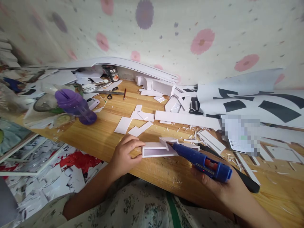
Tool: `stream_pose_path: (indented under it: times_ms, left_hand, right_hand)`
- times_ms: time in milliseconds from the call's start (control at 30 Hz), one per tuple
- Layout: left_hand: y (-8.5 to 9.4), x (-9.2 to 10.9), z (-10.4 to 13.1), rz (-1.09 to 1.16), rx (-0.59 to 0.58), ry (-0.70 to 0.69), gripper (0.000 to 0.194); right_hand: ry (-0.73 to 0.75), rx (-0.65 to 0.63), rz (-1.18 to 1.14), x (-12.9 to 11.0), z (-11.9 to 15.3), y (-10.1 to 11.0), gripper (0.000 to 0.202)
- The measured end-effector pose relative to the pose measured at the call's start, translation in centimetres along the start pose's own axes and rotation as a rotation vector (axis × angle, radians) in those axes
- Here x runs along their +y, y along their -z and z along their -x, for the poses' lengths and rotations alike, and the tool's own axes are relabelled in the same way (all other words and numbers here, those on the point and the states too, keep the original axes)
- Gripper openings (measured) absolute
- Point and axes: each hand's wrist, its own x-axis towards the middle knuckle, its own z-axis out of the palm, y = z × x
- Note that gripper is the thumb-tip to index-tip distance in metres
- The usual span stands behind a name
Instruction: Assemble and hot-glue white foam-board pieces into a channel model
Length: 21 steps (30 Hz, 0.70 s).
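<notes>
My left hand (127, 155) pinches the left end of a white foam-board piece (155, 152), shaped like a shallow open box, near the table's front edge. An upright white part stands on its middle. In my right hand (213, 180) is a blue glue gun (201, 160), its nozzle pointing left and touching or very near that upright part. My right fingers wrap round the gun's handle and are partly hidden beneath it. Loose white cut pieces (123, 125) lie just beyond my left hand.
A purple bottle (76, 106) lies or leans at the left. Scissors (109, 96), a dark can (111, 73) and white strips (187, 119) are farther back. At the right are a blurred phone (242, 136) and a printed sheet (256, 101). Scraps litter the floor at the left.
</notes>
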Motion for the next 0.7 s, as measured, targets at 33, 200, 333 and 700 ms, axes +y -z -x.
stream_pose_path:
  times_ms: [33, 200, 333, 700]
  left_hand:
    - [0.0, 0.0, 0.0, 0.001, -0.004, 0.000, 0.031]
    - [0.0, -0.1, 0.0, 0.003, -0.011, 0.005, 0.031]
    - [0.0, -0.3, 0.1, 0.005, 0.004, -0.020, 0.031]
    - [-0.1, -0.5, -0.1, 0.001, 0.010, -0.039, 0.031]
  right_hand:
    - [-0.004, 0.001, -0.005, 0.1, 0.0, 0.0, 0.010]
    - [0.010, -0.018, -0.016, 0.1, -0.2, 0.1, 0.011]
    - [-0.013, -0.005, -0.004, 0.0, 0.0, 0.3, 0.010]
    - [-0.086, 0.090, 0.027, 1.9, 1.0, 1.3, 0.013]
